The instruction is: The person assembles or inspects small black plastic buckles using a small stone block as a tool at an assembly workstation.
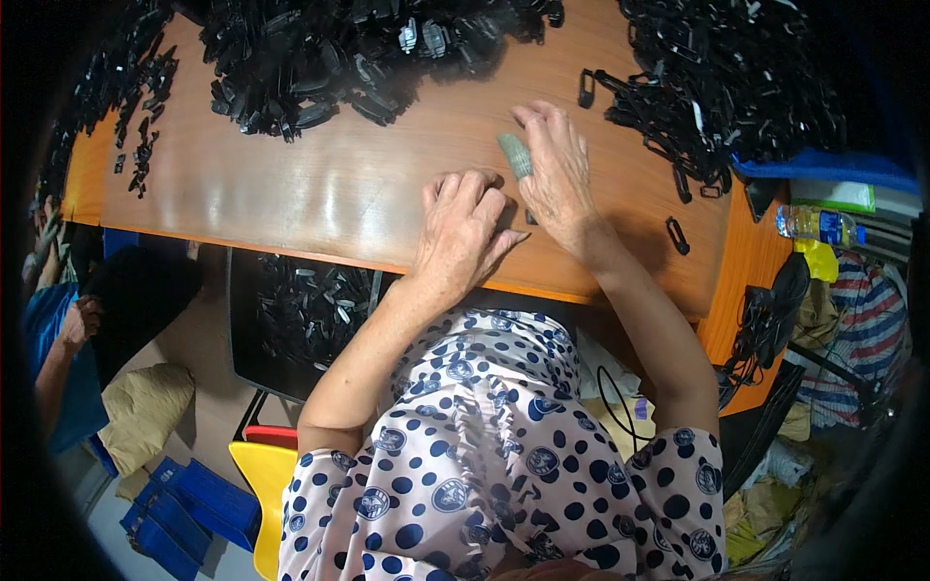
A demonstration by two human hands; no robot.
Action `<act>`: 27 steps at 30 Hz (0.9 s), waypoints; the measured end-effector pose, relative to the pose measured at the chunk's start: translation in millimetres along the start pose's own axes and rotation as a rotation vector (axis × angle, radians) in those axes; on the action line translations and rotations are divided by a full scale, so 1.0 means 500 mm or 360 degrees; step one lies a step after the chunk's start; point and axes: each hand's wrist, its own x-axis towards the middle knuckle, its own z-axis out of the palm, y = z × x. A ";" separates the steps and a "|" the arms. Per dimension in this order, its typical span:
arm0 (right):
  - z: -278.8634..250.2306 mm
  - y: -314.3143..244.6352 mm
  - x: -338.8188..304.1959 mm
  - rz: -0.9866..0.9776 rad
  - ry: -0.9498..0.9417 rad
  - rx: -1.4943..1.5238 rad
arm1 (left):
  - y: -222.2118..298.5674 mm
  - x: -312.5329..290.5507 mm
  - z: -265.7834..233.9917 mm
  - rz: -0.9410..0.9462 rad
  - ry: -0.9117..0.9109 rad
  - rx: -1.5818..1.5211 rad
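Observation:
My left hand (457,230) rests at the table's near edge. Its fingers are curled down and closed, with a bit of something dark showing by the fingertips; what it is stays hidden. My right hand (554,179) is just beyond and to the right, low over the table. A grey-green finger cover (515,155) sits on one of its digits. The fingers are bent but apart, and no part shows between them. A small dark piece (530,218) lies between the two hands. Right of my right wrist, a single black oblong plastic frame (676,235) lies on the table.
Black plastic parts (291,68) are heaped at the far middle, with black frames (727,87) piled far right and more parts (145,160) at far left. Below the edge is a black bin (320,310) of parts. A bottle (819,225) lies right. Another person's hand (79,320) shows left.

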 end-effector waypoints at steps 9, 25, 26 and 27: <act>-0.011 -0.017 0.009 0.0137 -0.0228 -0.0388 | 0.000 0.008 0.006 0.0012 0.0024 -0.0231; -0.190 0.041 -0.102 -0.0105 0.0492 -0.0063 | -0.263 0.057 -0.140 -0.0967 0.0376 0.0475; -0.210 0.078 -0.137 0.0067 0.0514 -0.0163 | -0.264 0.068 -0.141 -0.0938 0.0374 0.0473; -0.219 0.116 -0.173 0.0234 0.0530 -0.0251 | -0.263 0.075 -0.141 -0.0993 0.0308 0.0420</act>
